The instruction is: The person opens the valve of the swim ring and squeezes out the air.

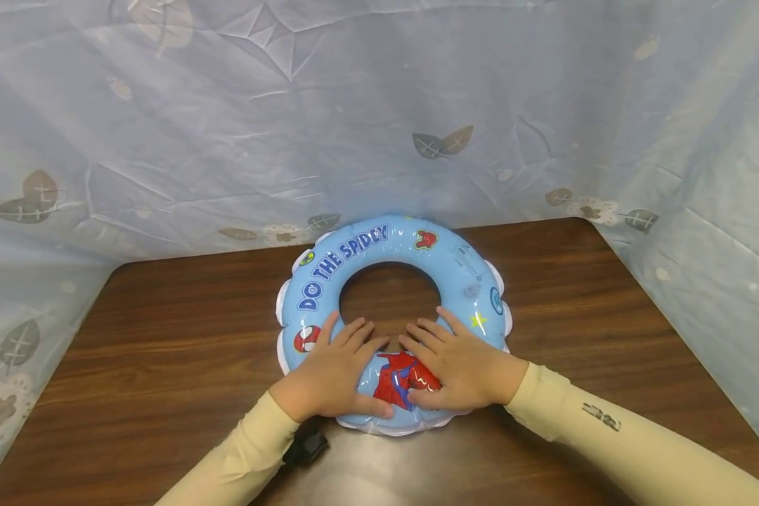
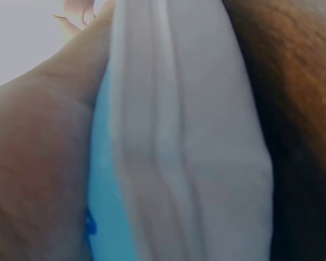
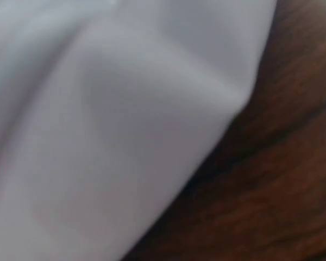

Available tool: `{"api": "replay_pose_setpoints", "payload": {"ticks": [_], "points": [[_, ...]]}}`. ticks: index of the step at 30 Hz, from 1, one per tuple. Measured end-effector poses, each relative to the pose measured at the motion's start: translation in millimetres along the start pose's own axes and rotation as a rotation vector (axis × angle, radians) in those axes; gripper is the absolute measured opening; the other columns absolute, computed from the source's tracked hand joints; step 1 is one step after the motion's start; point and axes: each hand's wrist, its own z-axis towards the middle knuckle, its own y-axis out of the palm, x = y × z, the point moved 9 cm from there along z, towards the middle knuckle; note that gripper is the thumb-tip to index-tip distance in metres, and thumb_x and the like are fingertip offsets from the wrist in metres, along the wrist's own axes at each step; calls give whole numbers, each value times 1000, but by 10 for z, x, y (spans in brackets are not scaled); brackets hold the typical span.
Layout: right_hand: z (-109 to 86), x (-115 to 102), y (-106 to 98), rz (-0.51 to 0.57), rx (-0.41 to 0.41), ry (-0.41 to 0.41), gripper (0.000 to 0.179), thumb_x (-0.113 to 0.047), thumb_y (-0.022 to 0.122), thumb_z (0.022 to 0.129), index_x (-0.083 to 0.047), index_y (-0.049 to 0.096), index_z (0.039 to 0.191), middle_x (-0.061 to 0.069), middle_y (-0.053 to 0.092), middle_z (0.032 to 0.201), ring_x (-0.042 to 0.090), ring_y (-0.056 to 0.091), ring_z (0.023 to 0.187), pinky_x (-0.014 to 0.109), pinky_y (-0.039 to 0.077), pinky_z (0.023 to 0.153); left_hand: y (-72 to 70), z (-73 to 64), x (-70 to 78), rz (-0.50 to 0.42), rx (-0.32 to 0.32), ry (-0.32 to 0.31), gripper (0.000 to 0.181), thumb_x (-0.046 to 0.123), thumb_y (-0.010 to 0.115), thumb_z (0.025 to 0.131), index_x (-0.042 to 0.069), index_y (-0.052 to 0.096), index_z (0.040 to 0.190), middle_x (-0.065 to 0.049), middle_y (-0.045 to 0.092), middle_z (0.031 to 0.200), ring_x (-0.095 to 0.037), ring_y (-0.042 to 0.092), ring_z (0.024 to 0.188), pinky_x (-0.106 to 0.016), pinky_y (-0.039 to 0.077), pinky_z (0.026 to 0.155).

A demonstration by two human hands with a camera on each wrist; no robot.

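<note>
Your swim ring [image 1: 401, 244] lies on the table [image 1: 164, 365], apparently fully inflated. Your left hand [image 1: 334, 372] and right hand [image 1: 464, 365] rest on its near side, fingers extended, gripping nothing; neither is yet withdrawn. Blurred wrist views leave firmness unconfirmed.

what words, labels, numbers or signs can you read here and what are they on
"DO THE SPIDEY": blue-purple capitals on the inflatable ring
Small print on the ring's upper right: too small to read
Round blue badge at the ring's right edge: too small to read
Dark mark on the right sleeve: unreadable
Wrist views: no readable text
</note>
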Motion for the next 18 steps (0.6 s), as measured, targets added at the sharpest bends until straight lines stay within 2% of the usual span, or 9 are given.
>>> {"api": "replay_pose_setpoints", "payload": {"ticks": [5,12,18], "points": [[8,7,14,9,-18,9,85,-66,44,98,-7,38,159,14,36,165,35,28,154,59,2,126,-3,5,9,3,7,6,109,89,56,78,15,44,158,-15,36,165,-36,23,156,-65,-7,122],[10,14,26,11,-32,12,85,-66,43,98,-6,38,159,15,35,166,35,26,155,59,1,126,-48,-2,42,3,-24,-17,105,84,61,79,16,44,158,-15,36,165,-35,23,156,-64,-5,123],[19,5,23,7,-31,12,85,-64,44,98,-6,38,159,15,35,166,35,27,155,59,1,126,-59,-6,47,23,-25,-24,105,84,62,79,17,44,157,-14,36,165,-35,24,156,-63,-4,124]]}}
